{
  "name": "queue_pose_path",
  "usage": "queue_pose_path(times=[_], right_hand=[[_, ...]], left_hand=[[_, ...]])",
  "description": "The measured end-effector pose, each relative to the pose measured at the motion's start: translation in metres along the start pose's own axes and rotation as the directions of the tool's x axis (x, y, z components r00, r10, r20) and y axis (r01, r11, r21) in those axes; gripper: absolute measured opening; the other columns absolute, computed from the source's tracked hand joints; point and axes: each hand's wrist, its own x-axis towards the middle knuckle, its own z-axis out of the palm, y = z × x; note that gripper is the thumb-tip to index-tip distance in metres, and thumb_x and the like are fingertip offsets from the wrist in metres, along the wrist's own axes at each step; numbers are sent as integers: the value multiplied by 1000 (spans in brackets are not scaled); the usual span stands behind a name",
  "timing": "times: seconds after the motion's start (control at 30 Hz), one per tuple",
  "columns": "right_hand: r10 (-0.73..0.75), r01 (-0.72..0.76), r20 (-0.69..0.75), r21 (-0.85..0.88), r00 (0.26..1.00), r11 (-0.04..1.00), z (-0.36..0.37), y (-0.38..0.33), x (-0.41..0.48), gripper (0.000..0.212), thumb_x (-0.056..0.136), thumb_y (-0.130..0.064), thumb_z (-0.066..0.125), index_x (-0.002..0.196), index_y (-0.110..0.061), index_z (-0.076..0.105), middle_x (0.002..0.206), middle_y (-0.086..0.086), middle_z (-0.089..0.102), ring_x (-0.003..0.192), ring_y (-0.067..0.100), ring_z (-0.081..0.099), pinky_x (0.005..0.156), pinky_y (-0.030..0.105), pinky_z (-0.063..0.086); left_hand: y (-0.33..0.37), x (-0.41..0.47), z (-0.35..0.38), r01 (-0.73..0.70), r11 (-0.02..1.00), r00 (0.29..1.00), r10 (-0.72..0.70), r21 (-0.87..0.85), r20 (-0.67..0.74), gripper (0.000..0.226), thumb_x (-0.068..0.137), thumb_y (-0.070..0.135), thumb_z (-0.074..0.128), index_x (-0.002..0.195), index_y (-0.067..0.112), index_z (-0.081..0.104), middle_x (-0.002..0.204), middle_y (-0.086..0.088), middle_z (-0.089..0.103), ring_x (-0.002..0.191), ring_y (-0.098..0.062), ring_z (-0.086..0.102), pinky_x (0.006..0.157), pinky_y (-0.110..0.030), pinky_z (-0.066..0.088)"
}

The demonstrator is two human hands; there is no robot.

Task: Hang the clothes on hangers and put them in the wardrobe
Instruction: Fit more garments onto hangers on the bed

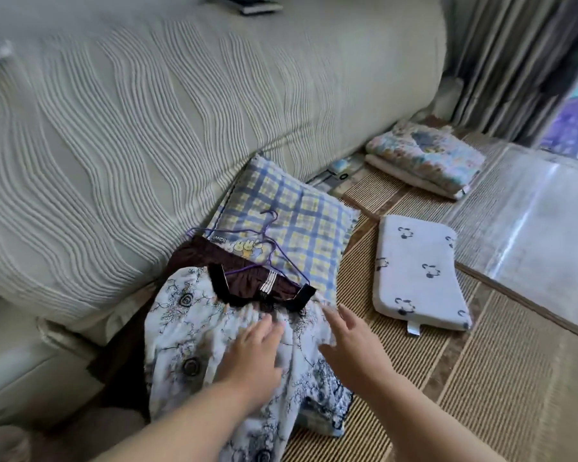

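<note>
The clothes lie in a small heap at the near left of the woven mat (447, 395), against the foot of the cream padded backrest (181, 111): a white printed garment (187, 331) on top, a dark brown garment (244, 281) just beyond and partly under it, and the purple wire hangers (239, 270) lying across the brown one and onto the checked pillow (301, 208). My left hand (254, 358) rests flat on the white cloth with the fingers fairly straight, gripping nothing. My right hand (347, 341) is spread wide at the garment's right edge, empty; I cannot tell whether it touches the cloth. The white piece looks thin, light and limp, already gathered into folds, so I expect it to sag and slide if I lift it from the middle. I judge it best to pinch it at the gathered top edge, far side, one hand at each end, and shake it straight. The hangers look thin and springy and seem hooked into each other, so I would take one by its neck. No wardrobe is in view.
</note>
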Motion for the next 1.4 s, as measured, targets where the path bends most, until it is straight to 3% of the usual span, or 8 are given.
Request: queue_pose_path(times=[0.3,0.47,0.6,0.73,0.83,1.0,1.17,1.4], right_hand=[[199,-202,-78,-43,977,978,-60,30,-280,59,91,-40,51,144,-36,27,155,0,23,140,21,26,114,46,27],[390,-394,-136,3,911,919,-56,66,-452,58,89,-40,55,142,-36,31,154,0,25,141,21,26,114,44,27],[588,-584,-133,68,798,809,-48,107,-581,56,89,-41,54,141,-36,35,153,-1,27,140,19,26,113,44,28],[766,-759,-135,110,628,642,-53,146,-703,57,87,-43,53,141,-35,37,152,-1,29,138,19,29,109,38,33],[852,-835,-136,173,505,523,-62,174,-775,57,88,-40,54,142,-32,37,151,0,29,138,19,30,109,36,33],[915,-866,-143,295,377,403,-73,228,-864,60,88,-36,58,143,-29,35,146,2,36,132,21,37,107,37,34],[912,-855,-105,320,396,408,-64,309,-904,61,88,-37,58,143,-29,33,146,0,37,132,20,37,105,35,33],[797,-782,-17,180,603,596,-53,455,-881,50,96,-34,46,144,-28,34,153,-1,29,139,16,28,111,32,27]], left_hand=[[114,-202,-6,-276,961,960,277,-32,29,71,90,40,47,149,36,8,159,7,5,145,-18,8,117,-44,10],[180,-322,43,-496,868,861,489,16,137,68,91,44,46,148,35,11,158,7,11,145,-16,10,116,-45,13],[238,-399,93,-626,780,750,608,-18,259,67,91,45,46,148,36,12,158,8,12,145,-13,9,117,-45,11],[301,-465,135,-722,690,641,694,-50,328,66,90,45,49,147,38,16,157,10,15,145,-12,12,117,-47,12],[341,-498,158,-763,645,591,725,-46,354,68,89,46,52,146,39,18,155,11,19,143,-11,17,116,-48,16],[405,-535,195,-806,592,532,744,-29,405,67,88,47,53,146,38,21,153,11,24,141,-12,21,115,-44,20],[475,-550,257,-780,626,557,692,4,459,64,88,46,53,145,35,27,150,10,31,138,-13,29,113,-41,28],[555,-528,352,-637,770,671,549,9,498,66,86,41,56,145,29,28,149,4,33,137,-18,31,111,-42,31]])
